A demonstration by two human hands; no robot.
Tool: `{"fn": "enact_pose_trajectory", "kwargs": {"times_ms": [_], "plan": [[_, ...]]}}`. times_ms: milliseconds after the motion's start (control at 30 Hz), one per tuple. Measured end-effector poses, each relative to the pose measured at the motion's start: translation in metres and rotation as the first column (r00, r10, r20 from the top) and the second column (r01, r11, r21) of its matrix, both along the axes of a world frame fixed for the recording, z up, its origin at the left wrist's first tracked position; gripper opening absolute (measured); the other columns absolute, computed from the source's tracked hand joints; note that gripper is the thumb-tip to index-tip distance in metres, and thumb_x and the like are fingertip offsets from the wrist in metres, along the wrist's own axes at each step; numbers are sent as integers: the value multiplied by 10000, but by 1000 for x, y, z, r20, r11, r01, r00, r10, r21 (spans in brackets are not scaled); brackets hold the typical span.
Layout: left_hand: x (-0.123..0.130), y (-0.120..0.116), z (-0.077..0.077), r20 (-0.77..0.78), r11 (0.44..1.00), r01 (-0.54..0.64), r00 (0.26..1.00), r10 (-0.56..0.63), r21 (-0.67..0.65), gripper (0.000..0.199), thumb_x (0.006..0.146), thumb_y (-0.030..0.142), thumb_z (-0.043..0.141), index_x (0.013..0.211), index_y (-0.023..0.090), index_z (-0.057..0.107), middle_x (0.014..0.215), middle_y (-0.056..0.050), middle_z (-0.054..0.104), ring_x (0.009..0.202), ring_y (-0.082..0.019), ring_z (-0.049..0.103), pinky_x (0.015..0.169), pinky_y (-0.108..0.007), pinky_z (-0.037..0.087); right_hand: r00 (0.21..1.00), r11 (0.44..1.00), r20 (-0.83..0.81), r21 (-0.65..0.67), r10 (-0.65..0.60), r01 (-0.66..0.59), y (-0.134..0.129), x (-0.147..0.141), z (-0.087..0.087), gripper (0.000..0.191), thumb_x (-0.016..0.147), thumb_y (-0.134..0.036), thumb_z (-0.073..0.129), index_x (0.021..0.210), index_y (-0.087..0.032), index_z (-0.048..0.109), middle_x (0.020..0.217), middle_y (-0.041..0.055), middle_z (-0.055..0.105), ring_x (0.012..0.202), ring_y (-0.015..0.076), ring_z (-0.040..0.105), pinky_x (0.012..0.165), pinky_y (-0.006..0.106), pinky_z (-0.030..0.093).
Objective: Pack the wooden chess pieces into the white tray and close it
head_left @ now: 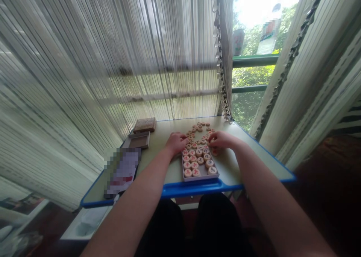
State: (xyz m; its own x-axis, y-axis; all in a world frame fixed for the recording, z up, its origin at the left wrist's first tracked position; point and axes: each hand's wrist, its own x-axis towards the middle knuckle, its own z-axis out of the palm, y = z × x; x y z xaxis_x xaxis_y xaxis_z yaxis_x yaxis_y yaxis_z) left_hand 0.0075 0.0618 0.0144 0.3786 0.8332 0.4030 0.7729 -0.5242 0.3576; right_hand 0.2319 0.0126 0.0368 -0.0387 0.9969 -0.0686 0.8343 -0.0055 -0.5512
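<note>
Round wooden xiangqi pieces [200, 129] with carved characters lie loose on the table beyond an open shallow box. The box [203, 178] holds rows of pieces marked in red and black, and part of its floor shows near the front right. My left hand [177, 142] is at the left of the loose pieces, its fingers curled in at the box's far left corner; what they hold, if anything, is hidden. On the other side, my right hand [221, 139] has its thumb and fingers pinched around a xiangqi piece [209, 139]. More pieces lie beneath that hand.
A blue-edged folding table [234, 166] carries everything. At its left stand a brown wooden box [144, 125], an empty tray-like lid [138, 140] and a pixelated flat item [124, 174]. Striped curtains [169, 53] hang behind, beside a window with a bottle [267, 44].
</note>
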Motion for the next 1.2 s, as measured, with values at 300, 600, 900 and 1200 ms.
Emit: {"fn": "enact_pose_trajectory", "kwargs": {"times_ms": [300,600,900,1200], "plan": [[4,-9,8,132,997,69,989,-63,-43,257,736,337,555,851,172,714,858,-60,685,851,-190,597,840,-299,451,993,963,-63,257,104,-84,-6,-6,8,267,694,-363,619,875,-175,679,654,-2,577,556,93,484,492,206,361],[19,-25,16,564,881,398,802,-198,-256,351,657,395,676,881,126,702,843,-77,703,727,-150,622,649,-232,481,932,885,-225,434,286,-167,-10,-29,4,209,709,-300,626,847,-143,637,766,43,634,605,99,539,552,220,443],[17,-24,16,729,821,432,683,-29,-373,279,673,318,646,850,106,688,759,-61,692,496,-64,502,453,-184,379,931,771,-103,596,350,-224,-14,-31,6,359,680,-264,636,1027,-175,611,964,73,575,701,116,500,658,262,453],[17,-24,16,724,888,301,688,50,-348,164,650,236,614,741,118,681,693,-37,687,623,-116,595,570,-212,458,882,851,97,232,462,-471,-34,-32,18,143,682,-278,609,775,-214,697,797,13,600,683,123,531,633,231,407]]}}
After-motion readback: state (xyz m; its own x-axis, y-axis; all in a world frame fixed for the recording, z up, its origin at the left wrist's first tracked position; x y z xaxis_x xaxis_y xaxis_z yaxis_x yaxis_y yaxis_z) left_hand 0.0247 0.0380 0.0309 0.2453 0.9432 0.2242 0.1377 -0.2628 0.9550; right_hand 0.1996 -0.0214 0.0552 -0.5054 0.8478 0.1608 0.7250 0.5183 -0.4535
